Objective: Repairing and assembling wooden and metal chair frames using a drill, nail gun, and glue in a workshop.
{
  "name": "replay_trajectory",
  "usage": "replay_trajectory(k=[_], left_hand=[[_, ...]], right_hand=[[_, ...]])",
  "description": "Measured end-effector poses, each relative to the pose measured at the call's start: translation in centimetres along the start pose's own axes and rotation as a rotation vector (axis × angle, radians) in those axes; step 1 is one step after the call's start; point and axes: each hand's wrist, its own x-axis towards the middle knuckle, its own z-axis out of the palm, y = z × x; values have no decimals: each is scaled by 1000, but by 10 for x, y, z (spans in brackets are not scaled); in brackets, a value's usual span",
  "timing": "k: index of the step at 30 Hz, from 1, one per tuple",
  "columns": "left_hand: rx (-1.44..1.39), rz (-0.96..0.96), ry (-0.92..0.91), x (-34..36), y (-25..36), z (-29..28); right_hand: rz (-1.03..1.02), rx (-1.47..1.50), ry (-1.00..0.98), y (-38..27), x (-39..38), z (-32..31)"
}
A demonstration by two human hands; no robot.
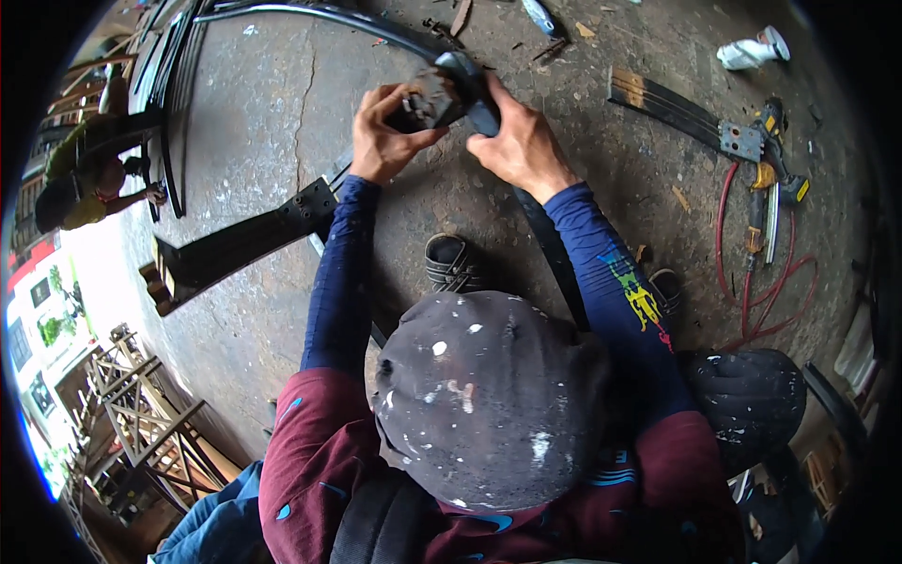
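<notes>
The left hand point(381, 136), at eleven o'clock, grasps a rough, brown-and-black block point(434, 99) at twelve; the right hand point(528, 146), at one, grips a smooth, dark-grey bar point(483, 115) right beside it (whether they touch is unclear). A long, flat black bar point(246, 242) stretches across nine o'clock.

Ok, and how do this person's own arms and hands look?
The left hand and right hand are ungloved. Snug navy arm sleeves cover both forearms, meeting maroon shirt sleeves; the right navy one carries a multicoloured print.
</notes>
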Motion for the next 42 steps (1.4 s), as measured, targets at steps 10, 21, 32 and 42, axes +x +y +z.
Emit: replay_trajectory(k=[10, 21, 32, 42], left_hand=[[200, 150, -90, -14, -38, 61], [306, 129, -107, -24, -23, 44], [210, 120, 4, -40, -35, 36], [195, 106, 43, -33, -37, 26]], right_hand=[[134, -323, -105, 81, -3, 9], [-705, -705, -312, 33, 57, 1], [-612, -508, -182, 27, 39, -13], [-606, -509, -182, 20, 43, -23]])
